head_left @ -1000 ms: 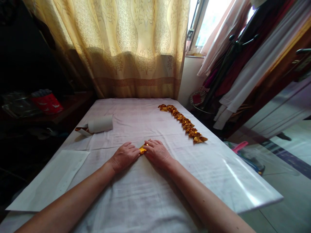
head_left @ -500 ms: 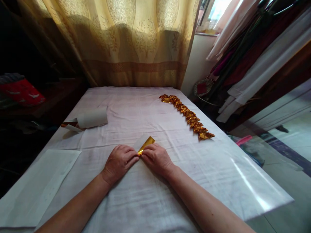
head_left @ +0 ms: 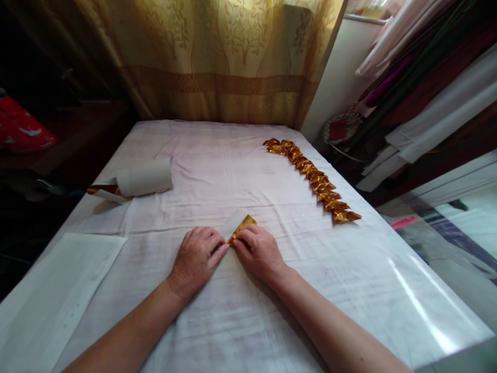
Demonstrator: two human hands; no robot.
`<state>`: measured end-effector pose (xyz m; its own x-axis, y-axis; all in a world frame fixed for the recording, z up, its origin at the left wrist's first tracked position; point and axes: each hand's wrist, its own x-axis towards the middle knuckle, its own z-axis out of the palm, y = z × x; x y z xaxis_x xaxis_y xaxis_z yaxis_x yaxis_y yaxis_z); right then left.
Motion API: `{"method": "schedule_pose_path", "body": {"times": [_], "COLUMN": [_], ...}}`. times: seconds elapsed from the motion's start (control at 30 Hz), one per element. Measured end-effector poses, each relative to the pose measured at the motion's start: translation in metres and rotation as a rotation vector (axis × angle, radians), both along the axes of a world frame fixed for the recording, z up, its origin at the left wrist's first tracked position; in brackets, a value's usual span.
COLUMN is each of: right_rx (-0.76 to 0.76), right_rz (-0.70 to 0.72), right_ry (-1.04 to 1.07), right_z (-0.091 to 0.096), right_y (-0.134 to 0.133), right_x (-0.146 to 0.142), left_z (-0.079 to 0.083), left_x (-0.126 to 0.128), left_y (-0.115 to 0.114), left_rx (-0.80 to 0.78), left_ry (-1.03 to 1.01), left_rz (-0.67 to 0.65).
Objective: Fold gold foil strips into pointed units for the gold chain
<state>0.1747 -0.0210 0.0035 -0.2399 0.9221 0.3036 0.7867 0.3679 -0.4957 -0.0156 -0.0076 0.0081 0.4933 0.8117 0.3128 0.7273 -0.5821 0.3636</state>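
Observation:
A small piece of gold foil paper (head_left: 240, 227), white on its back, lies on the white cloth (head_left: 233, 171) between my hands. My left hand (head_left: 198, 256) presses its fingertips on the piece's near left edge, fingers closed together. On the right edge, my right hand (head_left: 258, 250) pinches the paper with curled fingers. A long row of several folded gold foil pieces (head_left: 315, 181) runs along the cloth's far right.
A roll of white-backed foil paper (head_left: 142, 178) lies at the far left of the cloth. A white sheet (head_left: 58, 290) rests at the near left. A patterned curtain (head_left: 233, 52) hangs behind. Hanging clothes (head_left: 419, 77) crowd the right side. A glossy surface (head_left: 419, 290) borders the near right.
The gold paper, earlier nearly hidden under my fingers, now stands out between them with a flap showing. The camera has tilted down and closer; my hands have stayed in place.

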Motion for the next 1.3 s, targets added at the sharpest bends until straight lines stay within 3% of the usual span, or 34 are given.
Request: {"method": "schedule_pose_path", "body": {"times": [0.37,1.3], "right_rx": [-0.004,-0.032], "right_rz": [-0.046,-0.004], "right_ry": [0.052,0.079], "right_z": [-0.006,-0.008], "right_y": [0.001,0.002], "right_x": [-0.004,-0.004], "left_z": [0.001,-0.004], "left_x": [0.008,0.011], "left_y": [-0.001,-0.001], "left_rx": [-0.021,-0.067], "left_ry": [0.026,0.006], "left_rz": [0.101,0.142]}}
